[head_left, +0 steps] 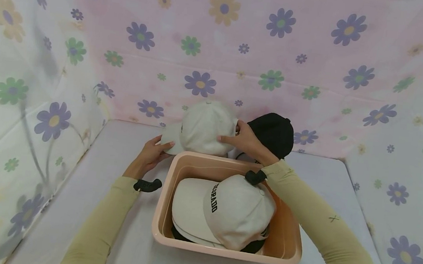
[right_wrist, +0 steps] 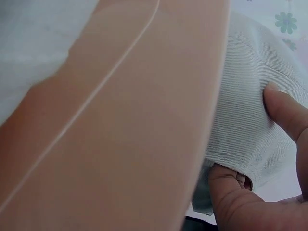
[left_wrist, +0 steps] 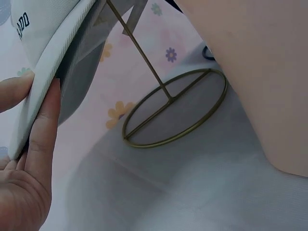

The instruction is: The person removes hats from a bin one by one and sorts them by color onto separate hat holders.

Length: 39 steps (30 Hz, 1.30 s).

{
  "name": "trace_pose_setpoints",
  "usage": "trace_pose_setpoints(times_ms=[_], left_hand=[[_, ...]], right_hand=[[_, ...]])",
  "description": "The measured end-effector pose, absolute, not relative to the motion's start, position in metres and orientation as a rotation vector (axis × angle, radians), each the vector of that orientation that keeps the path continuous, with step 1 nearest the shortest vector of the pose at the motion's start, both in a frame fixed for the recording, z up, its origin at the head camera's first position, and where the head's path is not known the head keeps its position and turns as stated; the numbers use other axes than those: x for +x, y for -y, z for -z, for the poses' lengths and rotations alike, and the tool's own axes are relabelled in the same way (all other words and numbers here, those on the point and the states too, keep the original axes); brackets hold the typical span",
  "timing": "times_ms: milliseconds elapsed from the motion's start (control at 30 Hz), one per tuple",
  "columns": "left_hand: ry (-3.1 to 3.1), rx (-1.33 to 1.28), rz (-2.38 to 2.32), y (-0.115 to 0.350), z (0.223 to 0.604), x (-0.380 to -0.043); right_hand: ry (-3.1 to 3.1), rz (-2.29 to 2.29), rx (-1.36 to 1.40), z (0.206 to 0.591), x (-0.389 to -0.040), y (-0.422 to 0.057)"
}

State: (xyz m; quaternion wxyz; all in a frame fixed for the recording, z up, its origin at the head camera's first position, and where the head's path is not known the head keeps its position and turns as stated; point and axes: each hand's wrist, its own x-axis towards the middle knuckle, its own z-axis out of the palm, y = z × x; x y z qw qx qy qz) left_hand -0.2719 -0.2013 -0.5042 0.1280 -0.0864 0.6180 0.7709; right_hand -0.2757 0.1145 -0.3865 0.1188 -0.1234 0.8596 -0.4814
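Note:
A white baseball cap [head_left: 206, 127] is at the back of the table, behind the tub, its brim toward the left. My left hand [head_left: 150, 153] pinches that brim [left_wrist: 45, 72], thumb on top and fingers beneath. At the cap's back edge my right hand [head_left: 247, 140] grips the fabric, thumb outside and fingers tucked in at the back opening [right_wrist: 248, 182]. Below the cap, in the left wrist view, shows a brass-coloured wire stand [left_wrist: 169, 99] with an oval base. The upper end of the stand is hidden.
A peach plastic tub [head_left: 221, 250] stands in front of the hands. Inside lies a cream cap [head_left: 242, 209] lettered in black, on top of other caps. A black cap [head_left: 274, 132] is at the back right, beside my right hand. Flowered cloth [head_left: 220, 54] walls the table.

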Motion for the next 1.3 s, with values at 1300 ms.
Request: trace_pose_setpoints(times_ms=[1300], left_hand=[[-2.648,0.043,-1.452,0.229,0.441,-0.232]], right_hand=[[-2.47,0.924,-0.674,0.303,-0.211,-0.164]])
